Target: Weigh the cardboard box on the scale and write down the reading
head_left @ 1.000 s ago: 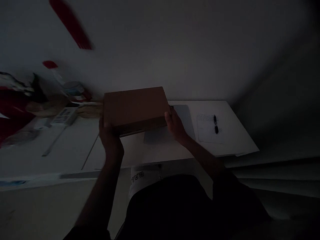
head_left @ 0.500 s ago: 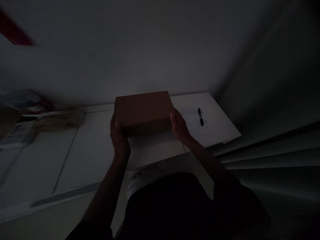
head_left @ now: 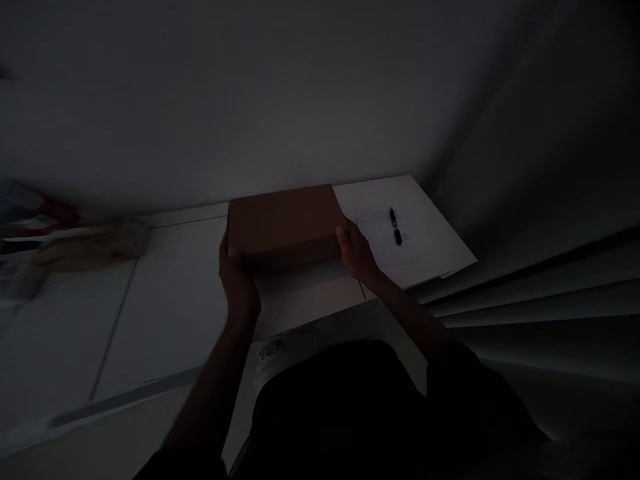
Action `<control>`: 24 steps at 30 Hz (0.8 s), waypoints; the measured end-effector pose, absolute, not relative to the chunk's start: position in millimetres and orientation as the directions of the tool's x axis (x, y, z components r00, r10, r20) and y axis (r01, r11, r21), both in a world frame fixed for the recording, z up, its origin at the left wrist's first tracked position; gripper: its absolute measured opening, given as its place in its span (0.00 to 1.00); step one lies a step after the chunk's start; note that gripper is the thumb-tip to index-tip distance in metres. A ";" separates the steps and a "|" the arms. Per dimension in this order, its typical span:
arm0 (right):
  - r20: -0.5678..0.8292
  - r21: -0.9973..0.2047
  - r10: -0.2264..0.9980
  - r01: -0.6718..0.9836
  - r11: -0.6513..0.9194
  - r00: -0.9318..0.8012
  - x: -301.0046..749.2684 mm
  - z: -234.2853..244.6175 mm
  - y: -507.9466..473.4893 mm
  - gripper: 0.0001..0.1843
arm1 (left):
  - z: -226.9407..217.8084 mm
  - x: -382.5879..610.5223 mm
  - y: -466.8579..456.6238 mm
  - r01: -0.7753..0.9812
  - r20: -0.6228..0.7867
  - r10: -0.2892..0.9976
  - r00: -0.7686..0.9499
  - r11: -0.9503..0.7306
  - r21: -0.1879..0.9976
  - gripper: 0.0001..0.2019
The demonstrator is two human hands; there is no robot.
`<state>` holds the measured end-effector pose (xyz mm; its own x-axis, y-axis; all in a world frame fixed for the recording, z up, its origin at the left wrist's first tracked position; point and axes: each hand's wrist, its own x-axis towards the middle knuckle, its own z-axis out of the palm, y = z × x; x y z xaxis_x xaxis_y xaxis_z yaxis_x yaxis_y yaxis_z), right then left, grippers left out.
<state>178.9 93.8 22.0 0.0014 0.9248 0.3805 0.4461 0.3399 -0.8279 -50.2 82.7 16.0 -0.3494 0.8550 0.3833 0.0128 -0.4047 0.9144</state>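
The scene is very dim. A flat brown cardboard box (head_left: 285, 223) rests on or just above the white table (head_left: 175, 300) close to the wall. My left hand (head_left: 235, 277) grips its near left corner. My right hand (head_left: 356, 252) holds its near right corner. Both arms reach forward from my dark-clothed lap.
To the right of the box a black pen (head_left: 395, 225) lies on a printed sheet of paper (head_left: 400, 233). Blurred clutter (head_left: 75, 240) sits at the far left of the table. A plain wall rises behind, and the table's right end meets a dark corner.
The box, held in both hands, has come down from a tilted raised pose to lie low and level near the wall. The view has swung right, pushing the left clutter out.
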 end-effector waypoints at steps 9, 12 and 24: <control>0.380 -0.815 0.925 0.473 0.334 0.001 179.8 21.0 89.0 0.40 | 14.5 -49.3 80.1 0.078 0.379 0.855 -0.353 -0.377 0.923 0.28; 0.376 -0.807 0.926 0.484 0.339 -0.022 182.4 20.5 88.6 0.38 | 8.8 -57.6 81.2 0.148 0.369 0.862 -0.348 -0.338 0.929 0.29; 0.799 -0.439 0.600 0.643 0.628 -0.040 204.7 46.0 82.3 0.25 | 35.5 -89.9 63.8 0.464 0.883 0.369 -0.289 -0.753 0.466 0.21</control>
